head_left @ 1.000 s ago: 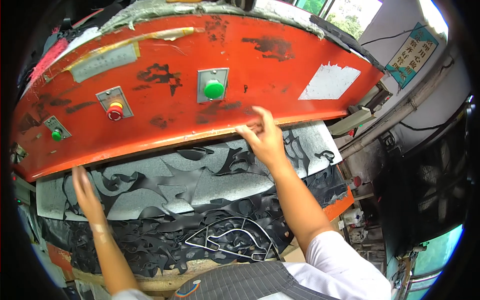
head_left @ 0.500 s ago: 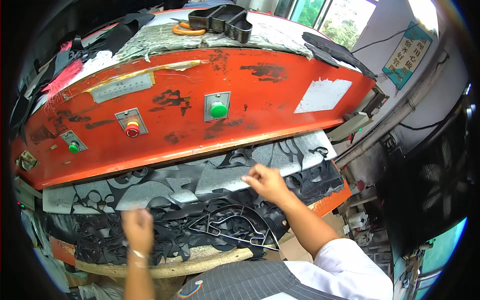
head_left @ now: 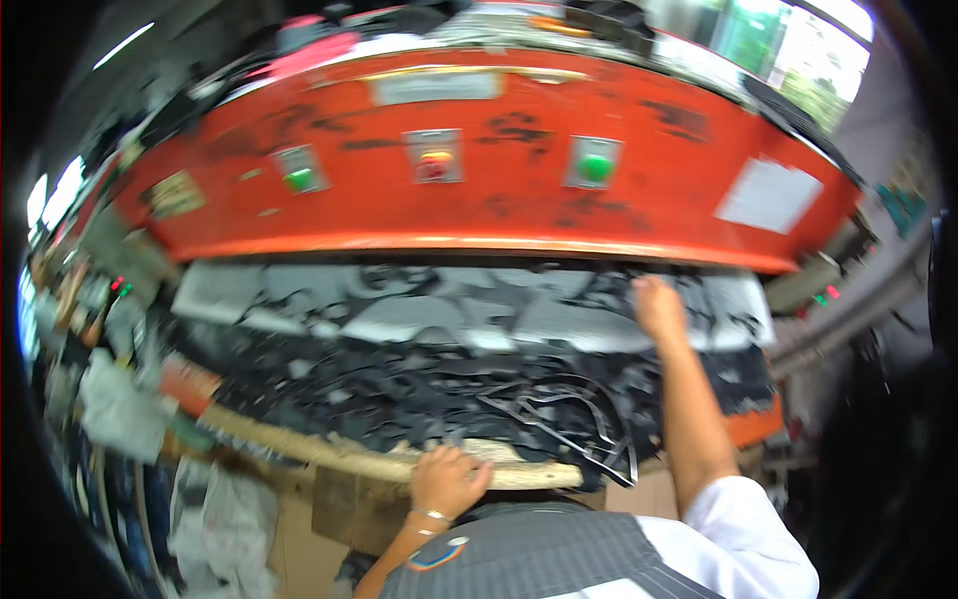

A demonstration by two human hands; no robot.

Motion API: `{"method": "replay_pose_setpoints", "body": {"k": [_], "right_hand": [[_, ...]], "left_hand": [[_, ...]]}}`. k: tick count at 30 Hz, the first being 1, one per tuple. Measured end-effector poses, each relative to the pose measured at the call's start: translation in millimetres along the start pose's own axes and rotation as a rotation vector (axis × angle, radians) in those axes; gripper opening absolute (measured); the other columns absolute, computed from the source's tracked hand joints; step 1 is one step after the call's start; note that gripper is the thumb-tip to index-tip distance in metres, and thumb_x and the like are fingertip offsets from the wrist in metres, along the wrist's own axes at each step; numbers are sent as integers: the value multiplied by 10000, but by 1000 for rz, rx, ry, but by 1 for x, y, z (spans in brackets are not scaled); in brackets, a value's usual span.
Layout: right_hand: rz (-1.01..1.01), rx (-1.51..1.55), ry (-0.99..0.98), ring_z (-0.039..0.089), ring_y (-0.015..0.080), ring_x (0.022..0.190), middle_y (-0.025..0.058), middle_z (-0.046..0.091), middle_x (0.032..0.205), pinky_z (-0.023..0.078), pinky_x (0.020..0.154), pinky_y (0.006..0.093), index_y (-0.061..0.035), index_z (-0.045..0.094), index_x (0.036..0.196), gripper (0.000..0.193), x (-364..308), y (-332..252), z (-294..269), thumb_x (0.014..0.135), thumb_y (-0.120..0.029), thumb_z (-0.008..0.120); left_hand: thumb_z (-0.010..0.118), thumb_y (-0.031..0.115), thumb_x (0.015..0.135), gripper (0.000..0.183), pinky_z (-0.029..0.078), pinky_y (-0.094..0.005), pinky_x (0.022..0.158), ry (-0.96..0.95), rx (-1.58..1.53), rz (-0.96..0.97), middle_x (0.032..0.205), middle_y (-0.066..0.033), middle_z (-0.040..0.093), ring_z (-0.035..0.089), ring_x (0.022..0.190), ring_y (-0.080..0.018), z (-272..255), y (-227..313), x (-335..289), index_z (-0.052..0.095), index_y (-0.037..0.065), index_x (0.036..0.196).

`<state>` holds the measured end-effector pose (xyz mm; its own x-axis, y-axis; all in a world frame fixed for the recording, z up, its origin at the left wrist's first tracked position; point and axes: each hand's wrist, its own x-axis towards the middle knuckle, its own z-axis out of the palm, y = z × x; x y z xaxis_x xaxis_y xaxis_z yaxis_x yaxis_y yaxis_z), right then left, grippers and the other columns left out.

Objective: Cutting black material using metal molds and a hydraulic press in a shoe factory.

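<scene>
My left hand lies over the pale worn front rail, fingers apart on its top and nothing held. Farther in, my right hand reaches over the grey cutting pad, close beside black cut-out scraps. Its fingers are curled together; blur hides whether a scrap is between them. A metal cutting die, a curved outline with thin inner bars, rests on a heap of black offcuts between the pad and the rail.
Above the pad stands the orange-red beam of a press, with green buttons and a red button. Dark die shapes and pink material lie on top. White bags hang at the lower left.
The view has swung left. My left hand has come down from above the offcuts onto the front rail. My right hand has reached farther in over the pad.
</scene>
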<state>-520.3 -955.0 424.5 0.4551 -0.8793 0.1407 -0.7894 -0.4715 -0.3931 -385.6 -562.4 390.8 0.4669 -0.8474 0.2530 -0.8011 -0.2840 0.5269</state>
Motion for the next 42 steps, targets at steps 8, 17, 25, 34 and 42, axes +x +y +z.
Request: {"method": "replay_pose_setpoints", "body": {"k": [8, 17, 25, 34, 42], "right_hand": [[337, -164, -51, 569, 467, 1069, 275, 539, 1193, 459, 895, 530, 3, 454, 1189, 528, 68, -15, 50, 911, -435, 557], [535, 627, 66, 411, 73, 403, -16, 441, 623, 276, 315, 222, -71, 540, 1031, 314, 55, 125, 60, 956, -376, 532], [276, 559, 13, 557, 131, 872, 89, 577, 1104, 465, 684, 252, -109, 445, 1327, 499, 7, -80, 55, 858, -88, 614], [-588, 492, -420, 577, 323, 1072, 149, 612, 1114, 458, 927, 383, -64, 594, 1171, 408, 29, -437, 254, 788, -121, 722], [-862, 370, -383, 543, 348, 1067, 135, 613, 1084, 442, 935, 407, -97, 624, 1164, 425, 51, -546, 347, 750, -82, 719]], "left_hand": [[694, 392, 773, 260, 463, -308, 621, -148, 32, 11, 660, 31, 522, 560, 660, -169, -7, -9, -3, 664, 165, 651], [712, 204, 791, 105, 515, -375, 728, 9, -254, -88, 830, -55, 675, 629, 790, -265, -73, -122, 61, 700, 101, 807], [583, 132, 802, 354, 389, -413, 979, 256, 579, 86, 1175, -71, 631, 555, 1125, -268, -139, -424, 202, 641, 96, 1149], [577, 151, 807, 309, 363, -455, 1058, 170, 154, -50, 1233, -103, 623, 503, 1240, -295, -124, -477, 195, 698, 62, 1078], [664, 177, 790, 336, 420, -438, 986, 236, -148, -224, 1129, -167, 659, 570, 1119, -357, -147, -471, 192, 648, 15, 1083]]}}
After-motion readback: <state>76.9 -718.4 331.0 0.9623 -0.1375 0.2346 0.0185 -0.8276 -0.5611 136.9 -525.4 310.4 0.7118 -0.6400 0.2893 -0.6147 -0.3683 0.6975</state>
